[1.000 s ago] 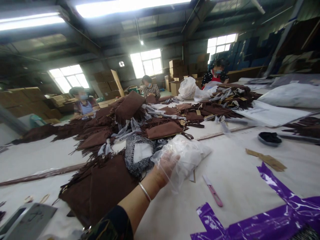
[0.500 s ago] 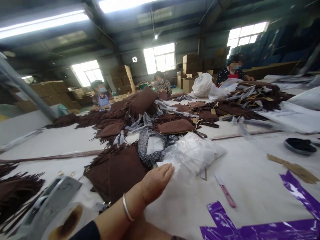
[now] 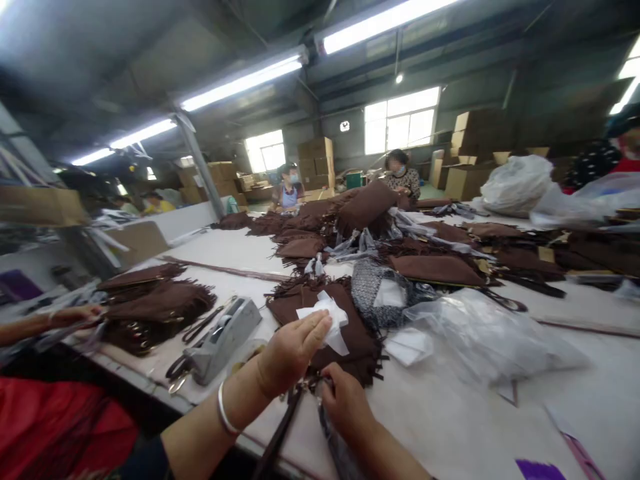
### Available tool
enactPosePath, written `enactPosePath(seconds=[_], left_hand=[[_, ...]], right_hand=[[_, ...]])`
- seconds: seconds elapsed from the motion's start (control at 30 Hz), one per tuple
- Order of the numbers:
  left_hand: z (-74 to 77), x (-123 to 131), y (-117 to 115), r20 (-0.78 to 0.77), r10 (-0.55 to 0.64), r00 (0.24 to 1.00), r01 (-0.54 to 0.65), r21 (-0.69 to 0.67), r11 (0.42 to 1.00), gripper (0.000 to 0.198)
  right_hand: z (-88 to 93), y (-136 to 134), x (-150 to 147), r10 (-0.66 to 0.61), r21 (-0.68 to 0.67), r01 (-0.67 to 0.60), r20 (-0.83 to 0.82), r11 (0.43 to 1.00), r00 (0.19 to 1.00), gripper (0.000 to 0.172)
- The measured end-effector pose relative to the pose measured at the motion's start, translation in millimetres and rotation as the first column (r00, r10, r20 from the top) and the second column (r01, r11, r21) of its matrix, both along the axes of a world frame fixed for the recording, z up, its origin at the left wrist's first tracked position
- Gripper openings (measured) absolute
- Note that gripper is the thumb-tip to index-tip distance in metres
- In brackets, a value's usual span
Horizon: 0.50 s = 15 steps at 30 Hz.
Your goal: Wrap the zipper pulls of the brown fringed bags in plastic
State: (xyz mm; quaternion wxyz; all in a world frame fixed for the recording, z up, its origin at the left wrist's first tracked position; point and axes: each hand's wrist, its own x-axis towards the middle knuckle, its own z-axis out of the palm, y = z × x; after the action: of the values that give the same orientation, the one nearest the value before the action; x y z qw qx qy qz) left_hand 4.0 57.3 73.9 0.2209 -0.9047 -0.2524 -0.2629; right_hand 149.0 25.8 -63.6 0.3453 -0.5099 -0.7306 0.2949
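My left hand (image 3: 295,350), with a silver bangle on its wrist, has its fingers pressed together on thin white paper sheets (image 3: 333,317). The sheets hang over a brown fringed bag (image 3: 295,303) lying on the table. Just below, my right hand (image 3: 345,403) is closed at the bag's lower edge, beside metal hardware and a dark strap (image 3: 283,427). A grey plastic-wrapped piece (image 3: 330,433) runs down from its fingers; exactly what they pinch is partly hidden.
A grey tape dispenser (image 3: 225,343) stands left of the bag. Another person's hand (image 3: 85,313) touches brown bags (image 3: 160,310) at the left. White sheets (image 3: 409,347), a clear plastic bag (image 3: 480,333) and a pink-handled knife (image 3: 580,457) lie to the right. Brown bags are heaped behind.
The view has turned left. My left hand now holds white sheets over the brown bag instead of being by the plastic bag. My right hand has come into view at the bag's edge.
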Motion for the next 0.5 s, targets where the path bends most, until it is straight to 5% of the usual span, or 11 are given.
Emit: enactPosePath(seconds=[0.23, 0.4, 0.5], left_hand=[[19.0, -157, 11, -0.024, 0.343, 0.939, -0.340, 0.069, 0.938, 0.045], [9.7, -273, 23, -0.012, 0.632, 0.775, -0.632, -0.060, 0.773, 0.040], [-7.0, -320, 26, -0.033, 0.743, 0.668, -0.737, -0.168, 0.655, 0.038]], right_hand=[[-7.7, -4, 6, 0.021, -0.073, -0.023, -0.029, 0.997, 0.999, 0.027], [-29.3, 7, 10, 0.022, -0.080, -0.021, 0.018, 0.997, 1.000, 0.031], [-46.3, 16, 16, 0.058, -0.089, -0.055, 0.026, 0.994, 0.998, 0.033]])
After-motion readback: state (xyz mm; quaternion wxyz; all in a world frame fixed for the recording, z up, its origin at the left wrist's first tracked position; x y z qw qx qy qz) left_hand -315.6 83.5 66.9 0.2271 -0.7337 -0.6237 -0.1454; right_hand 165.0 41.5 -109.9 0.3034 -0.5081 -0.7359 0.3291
